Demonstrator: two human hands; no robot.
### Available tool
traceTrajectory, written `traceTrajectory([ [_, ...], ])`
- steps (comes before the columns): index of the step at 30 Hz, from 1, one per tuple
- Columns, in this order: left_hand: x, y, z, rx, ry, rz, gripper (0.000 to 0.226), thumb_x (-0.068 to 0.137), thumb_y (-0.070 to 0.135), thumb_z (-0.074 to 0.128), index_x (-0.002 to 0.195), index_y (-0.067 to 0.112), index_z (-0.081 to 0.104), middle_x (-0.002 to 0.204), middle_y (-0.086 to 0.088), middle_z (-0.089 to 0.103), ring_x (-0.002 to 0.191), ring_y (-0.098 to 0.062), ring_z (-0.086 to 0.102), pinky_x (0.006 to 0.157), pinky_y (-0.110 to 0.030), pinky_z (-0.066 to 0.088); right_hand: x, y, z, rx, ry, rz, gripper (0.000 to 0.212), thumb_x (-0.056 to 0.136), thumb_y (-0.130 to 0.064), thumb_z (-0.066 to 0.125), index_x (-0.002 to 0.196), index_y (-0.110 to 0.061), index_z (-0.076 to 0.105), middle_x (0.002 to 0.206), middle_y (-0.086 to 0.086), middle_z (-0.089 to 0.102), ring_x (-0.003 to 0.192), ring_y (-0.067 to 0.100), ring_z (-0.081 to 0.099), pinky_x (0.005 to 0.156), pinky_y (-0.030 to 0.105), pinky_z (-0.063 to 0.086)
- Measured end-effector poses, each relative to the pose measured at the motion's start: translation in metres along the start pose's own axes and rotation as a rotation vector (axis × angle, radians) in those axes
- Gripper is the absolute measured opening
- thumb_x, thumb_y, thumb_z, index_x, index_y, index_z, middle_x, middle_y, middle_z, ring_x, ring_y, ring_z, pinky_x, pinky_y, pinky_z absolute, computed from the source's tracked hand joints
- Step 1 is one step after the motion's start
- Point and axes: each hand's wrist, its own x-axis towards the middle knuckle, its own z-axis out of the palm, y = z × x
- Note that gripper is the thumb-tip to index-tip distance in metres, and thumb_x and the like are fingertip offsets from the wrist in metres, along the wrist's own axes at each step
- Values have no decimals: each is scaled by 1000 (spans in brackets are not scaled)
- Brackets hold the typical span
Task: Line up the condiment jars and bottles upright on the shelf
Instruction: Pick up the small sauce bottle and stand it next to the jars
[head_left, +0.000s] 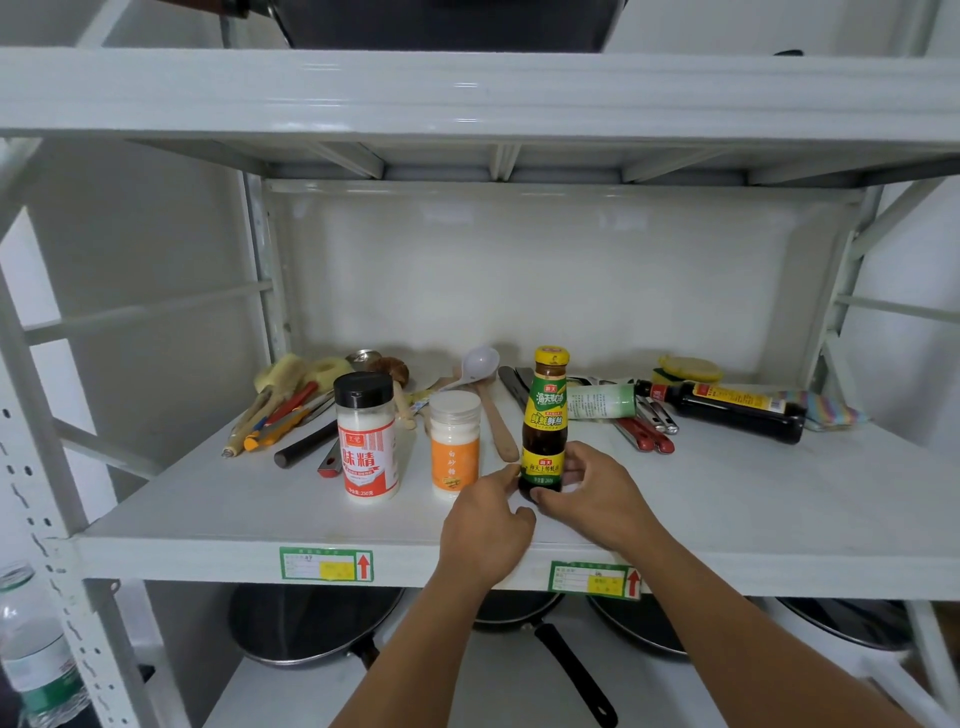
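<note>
White shelf (727, 499), three upright condiments, two bottles (lying), utensils (291, 415)

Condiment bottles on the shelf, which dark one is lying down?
The long soy sauce bottle at right, on its side; the yellow-capped bottle stands upright.

Two bare forearms rise from the bottom of the frame toward its centre. The left arm comes up from the lower middle, its wrist straight. The left hand (488, 525) shows its back to the camera, fingers loosely curled, with the index finger stretched up and to the right so its tip touches the lower left side of the bottle (544, 423). The right arm enters from the lower right corner and angles up and left. The right hand (592, 486) is cupped around the bottle's lower right side, thumb low in front, fingers curved around the far side.
</note>
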Motion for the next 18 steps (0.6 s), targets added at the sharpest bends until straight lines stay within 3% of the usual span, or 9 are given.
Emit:
traceTrajectory([
  [4, 1, -1, 1, 5, 4, 7, 58, 92, 19, 63, 148, 28, 54, 134, 3, 69, 110, -17, 68, 93, -33, 57, -1, -1, 0, 5, 2, 1, 53, 71, -37, 91, 120, -31, 70, 103, -17, 77, 92, -4, 71, 77, 15, 51],
  [8, 1, -2, 1, 4, 8, 2, 57, 93, 18, 62, 148, 26, 54, 135, 2, 69, 115, -18, 66, 95, -31, 55, 0, 0, 0, 7, -5, 5, 54, 71, -37, 90, 121, -31, 69, 104, -15, 77, 94, -2, 71, 82, 21, 54],
  [16, 3, -4, 3, 0, 10, 1, 60, 92, 18, 62, 150, 26, 52, 139, 3, 67, 99, -19, 70, 92, -35, 58, -2, -2, -1, 11, -7, 5, 53, 71, -37, 89, 119, -32, 69, 103, -16, 76, 94, -2, 71, 81, 20, 53],
  [18, 3, -5, 3, -2, 11, 1, 61, 92, 18, 63, 151, 26, 51, 140, 3, 66, 103, -20, 70, 93, -33, 57, -2, -3, -1, 12, -7, 6, 54, 70, -39, 89, 119, -31, 69, 103, -16, 77, 94, -2, 71, 83, 22, 55],
])
